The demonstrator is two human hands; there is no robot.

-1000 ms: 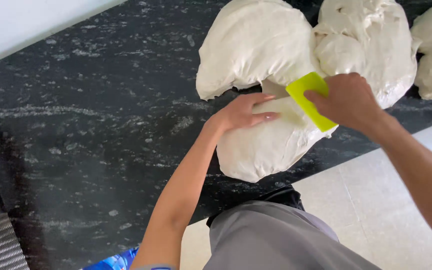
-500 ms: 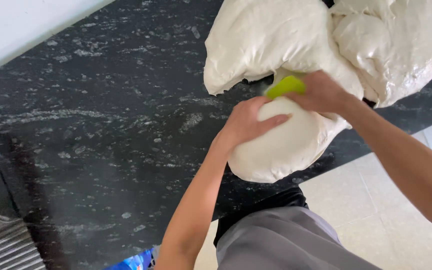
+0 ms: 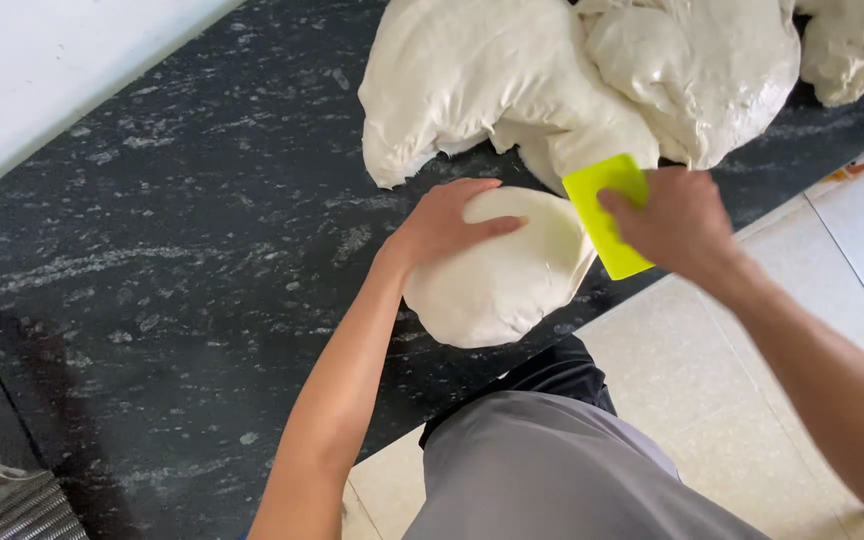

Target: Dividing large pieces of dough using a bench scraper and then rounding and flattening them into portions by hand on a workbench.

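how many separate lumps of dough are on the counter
4, as far as shows: the small lump under the left hand, cut beside the yellow scraper in the right hand; two big masses, possibly joined; one cropped top right.

Bare forearms, no sleeves in view.
Left hand (image 3: 442, 225) and right hand (image 3: 677, 225) ungloved, no rings or watch visible; grey garment (image 3: 542, 470) with black edge below.

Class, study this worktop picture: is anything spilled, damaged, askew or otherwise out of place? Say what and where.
Nothing stands out. The left hand rests on a rounded dough piece at the front edge of the black stone counter, the right hand holds a yellow-green scraper against it, and the big dough mass lies behind. No spill or damage shows.
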